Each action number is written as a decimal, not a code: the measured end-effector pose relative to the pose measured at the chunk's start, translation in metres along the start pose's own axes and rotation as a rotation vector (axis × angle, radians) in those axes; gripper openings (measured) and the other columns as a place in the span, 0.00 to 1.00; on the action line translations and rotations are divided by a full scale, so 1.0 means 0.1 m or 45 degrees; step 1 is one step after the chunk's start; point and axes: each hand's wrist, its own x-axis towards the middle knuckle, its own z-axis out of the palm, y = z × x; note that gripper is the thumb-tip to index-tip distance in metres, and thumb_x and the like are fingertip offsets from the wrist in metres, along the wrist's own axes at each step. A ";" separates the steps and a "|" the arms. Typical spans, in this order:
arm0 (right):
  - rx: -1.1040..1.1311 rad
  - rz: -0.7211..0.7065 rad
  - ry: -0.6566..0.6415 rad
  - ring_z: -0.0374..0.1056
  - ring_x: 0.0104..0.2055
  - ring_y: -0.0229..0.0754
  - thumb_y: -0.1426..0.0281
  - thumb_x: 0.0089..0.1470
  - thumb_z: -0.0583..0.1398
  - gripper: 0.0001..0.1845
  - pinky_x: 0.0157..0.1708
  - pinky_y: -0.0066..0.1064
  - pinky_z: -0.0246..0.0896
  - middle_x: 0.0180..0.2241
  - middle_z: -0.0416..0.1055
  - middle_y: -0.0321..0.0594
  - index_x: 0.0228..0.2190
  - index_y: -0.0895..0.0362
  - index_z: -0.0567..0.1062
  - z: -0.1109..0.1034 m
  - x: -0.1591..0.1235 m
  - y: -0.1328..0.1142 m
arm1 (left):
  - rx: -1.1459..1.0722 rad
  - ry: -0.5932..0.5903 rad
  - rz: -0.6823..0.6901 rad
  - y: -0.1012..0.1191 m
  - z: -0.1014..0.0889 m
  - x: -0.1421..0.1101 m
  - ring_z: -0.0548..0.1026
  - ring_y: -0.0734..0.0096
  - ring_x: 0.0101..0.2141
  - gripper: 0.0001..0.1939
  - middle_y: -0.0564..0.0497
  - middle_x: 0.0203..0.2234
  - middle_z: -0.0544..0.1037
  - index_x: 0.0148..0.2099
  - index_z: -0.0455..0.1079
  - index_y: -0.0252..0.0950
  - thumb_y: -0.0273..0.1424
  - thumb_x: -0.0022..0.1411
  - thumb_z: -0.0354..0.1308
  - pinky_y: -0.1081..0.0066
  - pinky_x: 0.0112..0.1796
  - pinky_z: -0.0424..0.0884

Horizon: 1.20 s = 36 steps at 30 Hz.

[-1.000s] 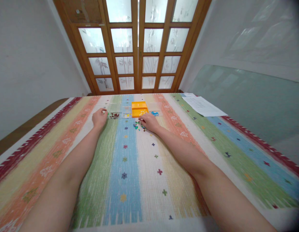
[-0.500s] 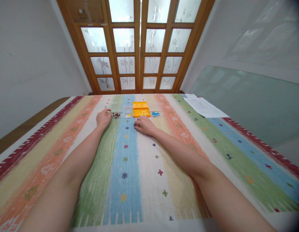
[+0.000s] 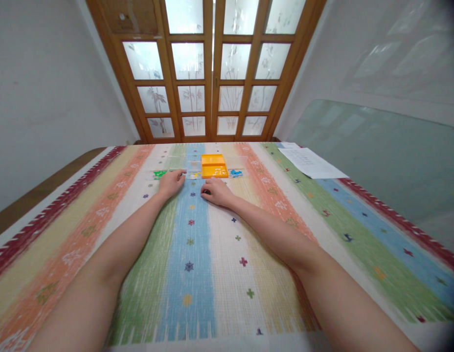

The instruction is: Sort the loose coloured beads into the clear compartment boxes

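My left hand (image 3: 171, 182) reaches over a clear box of small brown pieces, which it now mostly hides. Its fingers point right and look slightly apart, with nothing visible in them. Left of it lie small green pieces (image 3: 160, 174) in a clear box. Between the hands sits a clear box with a few yellow pieces (image 3: 195, 174). My right hand (image 3: 217, 191) rests on the cloth just in front of an open orange case (image 3: 214, 160) with small white pieces in its near half. Its fingers are curled together; what they hold is too small to make out.
Small blue pieces (image 3: 236, 172) lie in a clear box right of the orange case. A striped tablecloth (image 3: 230, 274) covers the table. Printed paper sheets (image 3: 309, 164) lie at the far right. Wooden glazed doors (image 3: 212, 88) stand behind the table.
My left hand has moved right, from beside the green pieces to over the brown ones, uncovering the green. My right hand has shifted slightly left, fingers still curled.
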 end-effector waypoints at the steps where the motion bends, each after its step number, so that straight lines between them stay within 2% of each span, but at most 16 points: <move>1: -0.013 0.001 0.001 0.67 0.43 0.47 0.65 0.64 0.67 0.06 0.45 0.36 0.55 0.37 0.76 0.42 0.37 0.54 0.83 0.00 0.00 -0.01 | 0.004 -0.016 0.031 0.02 0.01 -0.01 0.79 0.59 0.37 0.20 0.48 0.35 0.84 0.60 0.79 0.42 0.38 0.71 0.53 0.67 0.39 0.68; 7: -0.093 -0.009 0.007 0.67 0.44 0.48 0.68 0.65 0.65 0.05 0.45 0.37 0.54 0.38 0.76 0.43 0.37 0.55 0.82 0.01 0.01 -0.07 | 0.030 -0.086 0.176 0.13 0.04 -0.05 0.78 0.61 0.35 0.19 0.49 0.33 0.82 0.60 0.78 0.44 0.38 0.72 0.54 0.67 0.38 0.66; 11: -0.070 0.037 0.058 0.67 0.43 0.47 0.69 0.65 0.64 0.06 0.45 0.36 0.55 0.38 0.76 0.43 0.37 0.55 0.82 -0.01 0.02 0.00 | 0.041 -0.155 0.241 0.23 0.04 -0.08 0.79 0.60 0.36 0.19 0.49 0.33 0.82 0.58 0.79 0.44 0.40 0.72 0.55 0.68 0.38 0.66; 16: -0.063 0.351 0.284 0.67 0.42 0.48 0.70 0.66 0.61 0.07 0.45 0.36 0.56 0.37 0.77 0.44 0.37 0.55 0.81 -0.17 -0.03 0.36 | 0.020 -0.261 0.326 0.41 0.05 -0.14 0.79 0.60 0.36 0.18 0.49 0.33 0.83 0.57 0.80 0.44 0.40 0.71 0.56 0.68 0.39 0.66; 20: -0.122 0.702 0.438 0.67 0.42 0.48 0.70 0.64 0.60 0.08 0.43 0.36 0.56 0.36 0.76 0.44 0.37 0.56 0.81 -0.37 -0.16 0.71 | 0.004 -0.339 0.401 0.54 0.07 -0.19 0.80 0.59 0.38 0.18 0.48 0.36 0.84 0.58 0.80 0.44 0.38 0.71 0.57 0.67 0.40 0.68; 23: -0.176 0.940 0.483 0.67 0.41 0.49 0.69 0.64 0.59 0.09 0.42 0.36 0.56 0.38 0.77 0.45 0.37 0.56 0.80 -0.46 -0.26 0.86 | 0.013 -0.360 0.428 0.60 0.09 -0.23 0.81 0.58 0.40 0.18 0.48 0.39 0.85 0.58 0.80 0.46 0.36 0.71 0.56 0.67 0.42 0.69; 26: -0.221 1.107 0.473 0.68 0.42 0.50 0.69 0.63 0.60 0.08 0.41 0.36 0.56 0.40 0.78 0.48 0.36 0.56 0.80 -0.49 -0.32 0.90 | 0.031 -0.351 0.433 0.62 0.10 -0.24 0.81 0.58 0.42 0.17 0.49 0.41 0.85 0.56 0.81 0.47 0.36 0.71 0.55 0.67 0.43 0.70; 29: -0.219 1.114 0.428 0.68 0.42 0.50 0.68 0.64 0.60 0.08 0.41 0.36 0.56 0.40 0.78 0.47 0.36 0.55 0.80 -0.48 -0.32 0.86 | 0.064 -0.345 0.410 0.62 0.09 -0.24 0.81 0.58 0.43 0.15 0.49 0.42 0.86 0.53 0.81 0.46 0.35 0.71 0.55 0.67 0.43 0.70; 36: -0.227 0.828 0.299 0.69 0.45 0.49 0.68 0.66 0.59 0.09 0.44 0.36 0.56 0.41 0.78 0.45 0.38 0.55 0.81 -0.39 -0.21 0.67 | 0.092 -0.332 0.370 0.56 0.07 -0.22 0.81 0.57 0.43 0.15 0.47 0.41 0.85 0.53 0.81 0.44 0.36 0.72 0.54 0.67 0.43 0.70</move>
